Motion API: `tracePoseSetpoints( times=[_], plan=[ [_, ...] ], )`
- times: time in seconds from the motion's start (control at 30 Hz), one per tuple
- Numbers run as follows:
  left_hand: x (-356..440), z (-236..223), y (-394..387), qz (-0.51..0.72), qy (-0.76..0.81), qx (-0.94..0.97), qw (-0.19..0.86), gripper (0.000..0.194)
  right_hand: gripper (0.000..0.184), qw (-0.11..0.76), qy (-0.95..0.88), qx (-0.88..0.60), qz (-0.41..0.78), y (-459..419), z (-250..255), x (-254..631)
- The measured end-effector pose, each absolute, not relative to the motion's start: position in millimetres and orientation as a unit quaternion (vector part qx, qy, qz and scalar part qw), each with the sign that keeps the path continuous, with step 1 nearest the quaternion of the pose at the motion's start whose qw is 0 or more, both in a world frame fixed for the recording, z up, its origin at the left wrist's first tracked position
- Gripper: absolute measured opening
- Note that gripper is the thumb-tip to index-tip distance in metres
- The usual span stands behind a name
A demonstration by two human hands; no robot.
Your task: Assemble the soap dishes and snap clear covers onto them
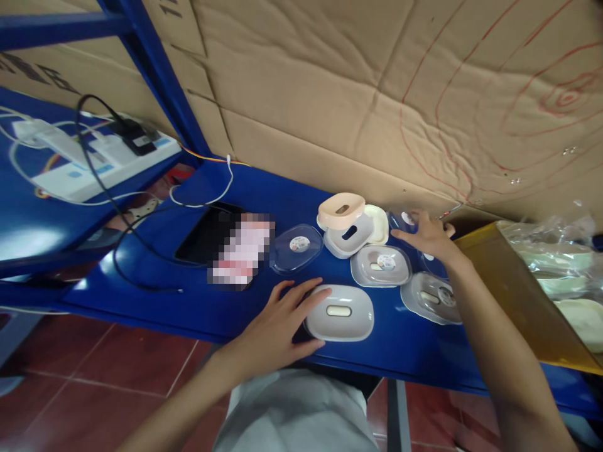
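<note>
My left hand point(283, 320) curves around the left end of a pale grey oval soap dish point(360, 316), thumb at its near edge and index finger on its upper rim. My right hand point(428, 235) reaches to the back, thumb and fingers apart, beside a clear plastic lid point(398, 220) with a round label. Whether it touches that lid I cannot tell. Between the hands lie a grey dish with a labelled clear lid point(380, 266) and another lidded grey dish point(428, 296). Behind them a peach dish point(340, 211) rests on a grey one point(348, 242), with a cream one point(378, 225) alongside.
Another clear lid point(298, 250) lies left of the dishes, by a phone with a blurred screen point(242, 251) and a black device point(202, 235). Cables run to a power strip point(108, 166). A yellow-brown box point(522, 295) at right holds bagged green pieces. Cardboard point(330, 94) walls the back.
</note>
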State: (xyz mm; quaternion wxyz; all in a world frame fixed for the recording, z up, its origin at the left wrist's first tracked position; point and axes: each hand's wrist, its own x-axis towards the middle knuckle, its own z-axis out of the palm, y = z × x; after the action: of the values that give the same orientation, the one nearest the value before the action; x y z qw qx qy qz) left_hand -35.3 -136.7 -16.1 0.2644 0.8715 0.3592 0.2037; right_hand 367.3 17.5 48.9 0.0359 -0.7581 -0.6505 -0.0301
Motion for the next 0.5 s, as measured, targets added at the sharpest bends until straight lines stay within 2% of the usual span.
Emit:
tracePoseSetpoints(
  times=[0.07,0.17,0.3,0.5],
  plan=[
    [-35.3,-14.8,-136.8,0.204,0.362,0.868,0.273,0.09,0.088,0.091,-0.662,-0.743,-0.035,-12.9,63.8,357.5],
    [-35.6,-15.4,-137.2,0.21,0.362,0.86,0.292,0.095,0.091,0.179,-0.755,-0.628,0.059,-78.6,77.4,331.5],
    [-37.4,-20.7,-137.5,0.215,0.368,0.852,0.305,0.103,0.091,0.147,-0.844,-0.497,0.14,-154.2,60.4,294.6],
    [-38.9,-22.0,-135.9,0.207,0.36,0.859,0.299,0.108,0.094,0.122,-0.858,-0.469,0.167,-183.7,16.8,270.6]
  ],
)
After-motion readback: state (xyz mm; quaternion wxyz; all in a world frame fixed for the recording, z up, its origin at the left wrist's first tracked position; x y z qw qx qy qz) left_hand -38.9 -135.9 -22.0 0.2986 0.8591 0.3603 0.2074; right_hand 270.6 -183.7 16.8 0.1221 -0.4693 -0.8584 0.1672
